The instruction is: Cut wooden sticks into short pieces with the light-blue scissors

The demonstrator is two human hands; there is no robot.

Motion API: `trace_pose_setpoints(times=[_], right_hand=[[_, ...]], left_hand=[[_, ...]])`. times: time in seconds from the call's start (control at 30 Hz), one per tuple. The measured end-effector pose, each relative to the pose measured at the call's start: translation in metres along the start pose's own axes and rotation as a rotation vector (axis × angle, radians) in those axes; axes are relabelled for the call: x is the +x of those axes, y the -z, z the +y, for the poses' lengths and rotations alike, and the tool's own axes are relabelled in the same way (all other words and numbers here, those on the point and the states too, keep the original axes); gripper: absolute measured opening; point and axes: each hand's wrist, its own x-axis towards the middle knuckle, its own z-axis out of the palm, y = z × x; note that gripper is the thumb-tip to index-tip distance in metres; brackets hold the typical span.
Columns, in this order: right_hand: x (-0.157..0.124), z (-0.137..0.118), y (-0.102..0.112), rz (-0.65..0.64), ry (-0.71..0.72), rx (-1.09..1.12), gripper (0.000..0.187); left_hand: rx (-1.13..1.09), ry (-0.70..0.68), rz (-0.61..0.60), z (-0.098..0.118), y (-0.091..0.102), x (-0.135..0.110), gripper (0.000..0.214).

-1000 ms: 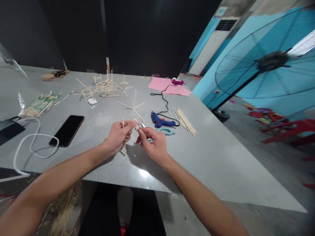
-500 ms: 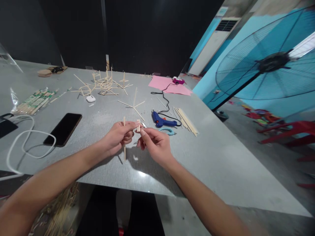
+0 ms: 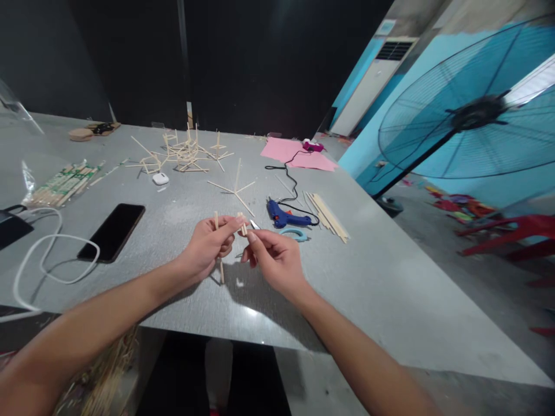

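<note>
My left hand point(image 3: 207, 245) is closed round a thin wooden stick point(image 3: 220, 270) held upright above the grey table point(image 3: 368, 277); the stick pokes out above and below the fingers. My right hand point(image 3: 271, 257) pinches a short wooden stick piece point(image 3: 241, 222) against the left hand's fingertips. A small metal tip shows just beyond the right fingers. Both hands hover near the table's front middle.
A blue glue gun point(image 3: 284, 216) with a black cord, a light-blue tool point(image 3: 295, 233) and a bundle of flat sticks point(image 3: 327, 215) lie to the right. A black phone point(image 3: 111, 231), white cable, packed sticks point(image 3: 63, 184), stick structures point(image 3: 184, 151) and pink paper point(image 3: 297, 153) lie further off. A large fan point(image 3: 472, 110) stands right.
The hands stay together with the sticks, shifting only slightly. The view has wobbled a little.
</note>
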Motion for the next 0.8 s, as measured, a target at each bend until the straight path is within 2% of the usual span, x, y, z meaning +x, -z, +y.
trace_pose_setpoints(times=[0.2, 0.4, 0.53, 0.8], right_hand=[[0.000, -0.004, 0.000, 0.008, -0.031, 0.146, 0.037], [-0.001, -0.006, 0.002, -0.045, -0.086, 0.230, 0.042], [-0.001, -0.010, 0.001, -0.019, -0.054, 0.242, 0.039], [-0.002, -0.009, 0.001, 0.017, -0.011, 0.175, 0.035]], left_hand=[[-0.022, -0.027, -0.051, 0.002, -0.001, -0.002, 0.050], [-0.009, -0.007, -0.144, 0.003, 0.000, -0.006, 0.048], [-0.018, -0.012, -0.177, 0.003, 0.002, -0.006, 0.047], [0.071, -0.097, -0.141, 0.005, 0.003, -0.006, 0.048]])
